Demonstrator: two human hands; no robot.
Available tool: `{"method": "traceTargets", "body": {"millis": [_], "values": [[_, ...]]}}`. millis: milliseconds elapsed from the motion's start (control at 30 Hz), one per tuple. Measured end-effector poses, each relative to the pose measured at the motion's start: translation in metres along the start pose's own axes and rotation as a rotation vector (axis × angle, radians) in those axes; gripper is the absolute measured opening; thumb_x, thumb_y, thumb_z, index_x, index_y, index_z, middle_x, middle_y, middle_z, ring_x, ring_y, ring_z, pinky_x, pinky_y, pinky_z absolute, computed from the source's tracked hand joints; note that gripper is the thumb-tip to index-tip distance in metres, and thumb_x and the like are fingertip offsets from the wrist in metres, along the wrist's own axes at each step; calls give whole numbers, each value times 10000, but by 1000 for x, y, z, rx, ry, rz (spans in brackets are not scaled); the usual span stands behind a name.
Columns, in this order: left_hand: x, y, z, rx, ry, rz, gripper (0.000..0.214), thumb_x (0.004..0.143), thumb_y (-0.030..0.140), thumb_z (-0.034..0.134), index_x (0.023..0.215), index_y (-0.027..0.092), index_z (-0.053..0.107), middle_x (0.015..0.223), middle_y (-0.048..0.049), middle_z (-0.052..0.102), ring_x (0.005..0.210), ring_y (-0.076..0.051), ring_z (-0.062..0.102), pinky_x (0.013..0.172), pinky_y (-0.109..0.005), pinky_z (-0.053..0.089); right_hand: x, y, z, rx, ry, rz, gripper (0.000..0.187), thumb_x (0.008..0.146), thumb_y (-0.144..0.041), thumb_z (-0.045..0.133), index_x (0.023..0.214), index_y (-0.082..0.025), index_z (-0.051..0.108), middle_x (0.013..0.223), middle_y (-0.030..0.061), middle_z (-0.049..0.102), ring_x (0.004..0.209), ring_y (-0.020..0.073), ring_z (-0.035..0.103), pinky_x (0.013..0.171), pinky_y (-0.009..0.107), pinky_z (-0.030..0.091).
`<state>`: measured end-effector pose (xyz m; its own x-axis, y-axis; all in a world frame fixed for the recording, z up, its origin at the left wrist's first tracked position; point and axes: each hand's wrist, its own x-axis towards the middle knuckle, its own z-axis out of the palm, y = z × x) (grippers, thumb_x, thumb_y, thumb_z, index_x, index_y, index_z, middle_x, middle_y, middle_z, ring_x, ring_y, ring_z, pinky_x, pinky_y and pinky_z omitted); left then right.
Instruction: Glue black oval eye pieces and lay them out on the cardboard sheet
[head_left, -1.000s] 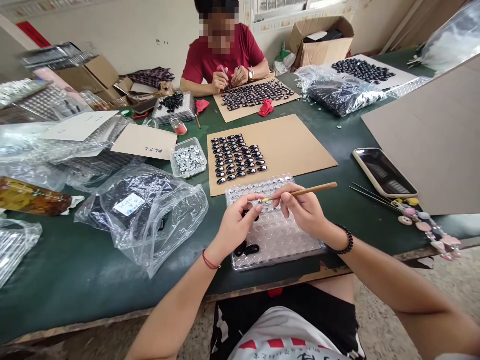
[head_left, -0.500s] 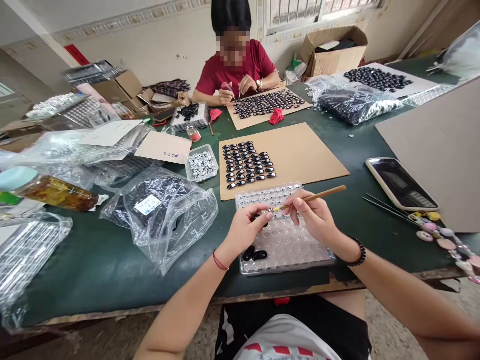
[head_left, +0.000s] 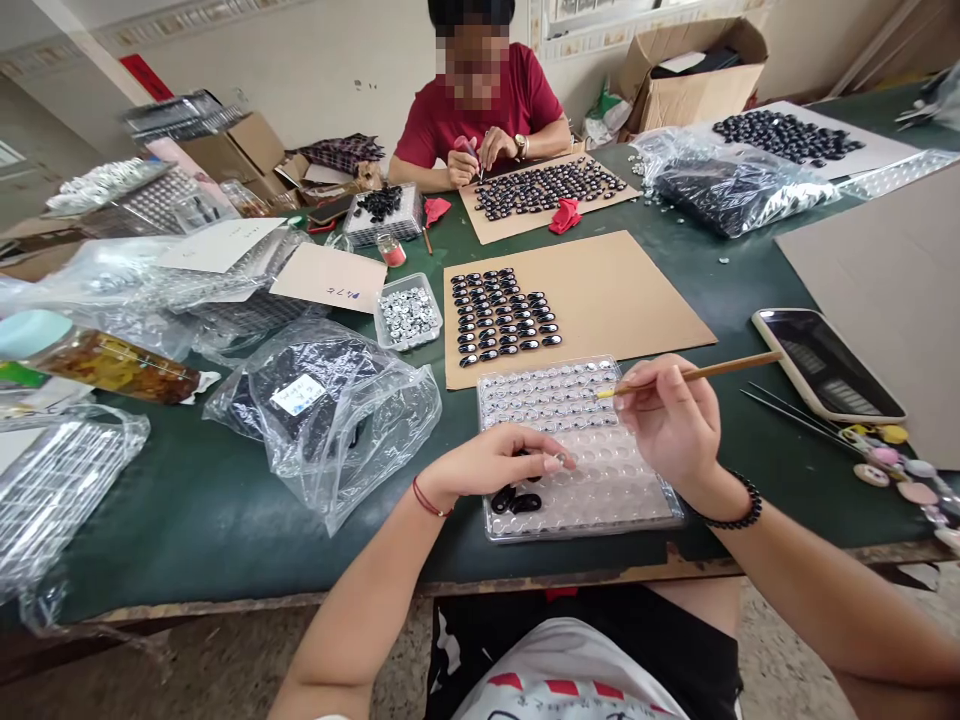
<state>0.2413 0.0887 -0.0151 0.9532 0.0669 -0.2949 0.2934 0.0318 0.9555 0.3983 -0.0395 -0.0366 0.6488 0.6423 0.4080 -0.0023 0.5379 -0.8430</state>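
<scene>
Left hand (head_left: 499,462) pinching a small shiny piece (head_left: 560,458), mostly hidden by the fingertips, over a clear plastic tray with round pockets (head_left: 600,508); glossy black oval pieces (head_left: 527,502) lie on the tray just to that hand's near side. Right hand (head_left: 675,412) grips a slim brown wooden stick (head_left: 739,362) pen-fashion, its yellow tip over the tray, ahead and right of the left fingertips. Beyond both hands, a flat brown cardboard sheet (head_left: 626,290) on the dark green table (head_left: 360,565) carries rows of silver-topped black ovals (head_left: 508,316).
</scene>
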Motion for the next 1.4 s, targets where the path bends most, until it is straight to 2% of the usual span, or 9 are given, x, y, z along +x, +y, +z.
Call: {"method": "traceTargets", "body": {"millis": [67, 167, 267, 333, 433, 567, 700, 933, 1400], "values": [[0, 1, -14, -285, 66, 102, 241, 810, 350, 562, 887, 150, 670, 463, 52, 380, 393, -42, 283, 371, -162, 237, 1, -1, 0, 6, 22, -11, 248, 876, -337, 452, 752, -188, 607, 602, 7, 529, 453, 82, 477, 333, 189, 306], [7, -1, -29, -807, 427, 353, 234, 878, 324, 472, 914, 166, 640, 432, 78, 286, 360, -33, 230, 363, -129, 233, 0, -1, 1, 11, 2, 29, 253, 870, -341, 462, 741, -183, 612, 606, 12, 524, 472, 86, 487, 328, 189, 309], [16, -7, -26, -964, 500, 337, 203, 870, 307, 494, 941, 161, 616, 430, 86, 279, 347, -29, 235, 352, -120, 223, 0, 0, 1, 24, 3, 58, 254, 871, -341, 460, 738, -184, 609, 602, 7, 519, 471, 84, 490, 326, 187, 299], [19, -10, -17, -840, 478, 283, 198, 808, 342, 580, 845, 150, 613, 407, 90, 294, 341, -27, 250, 354, -127, 231, 0, 1, 0, 25, 9, 64, 253, 875, -336, 456, 741, -184, 607, 605, 3, 520, 460, 78, 482, 331, 190, 299], [18, -10, -1, -473, 524, 206, 247, 706, 362, 679, 691, 141, 569, 409, 71, 390, 359, -32, 332, 377, -140, 281, 2, 2, -1, 12, 0, 63, 254, 888, -314, 435, 755, -184, 609, 616, 2, 525, 447, 71, 467, 342, 196, 298], [14, -6, 11, -99, 499, 111, 244, 724, 361, 648, 807, 137, 598, 490, 39, 488, 422, -63, 441, 429, -174, 365, -1, 3, 0, -58, -71, 22, 245, 901, -280, 413, 799, -183, 614, 633, 7, 540, 445, 69, 454, 364, 205, 305], [14, -7, 17, 133, 532, 151, 213, 732, 348, 636, 779, 141, 625, 543, 16, 536, 460, -75, 475, 451, -186, 379, -7, 2, 1, -243, -197, -53, 203, 899, -248, 411, 863, -186, 601, 676, 14, 558, 460, 68, 442, 420, 218, 338], [17, -17, 20, 248, 561, 190, 288, 698, 303, 676, 955, 176, 647, 796, -41, 649, 633, -130, 578, 592, -242, 476, -11, 2, -1, -561, -410, -235, 158, 880, -227, 416, 839, -182, 561, 675, 27, 566, 580, 126, 515, 541, 260, 397], [16, -14, 23, 367, 560, 241, 231, 740, 314, 639, 938, 194, 648, 890, -33, 675, 647, -122, 594, 614, -228, 476, -9, -2, 2, -710, -556, -294, 145, 866, -197, 403, 827, -179, 541, 674, 33, 557, 593, 136, 508, 569, 265, 389]]}}
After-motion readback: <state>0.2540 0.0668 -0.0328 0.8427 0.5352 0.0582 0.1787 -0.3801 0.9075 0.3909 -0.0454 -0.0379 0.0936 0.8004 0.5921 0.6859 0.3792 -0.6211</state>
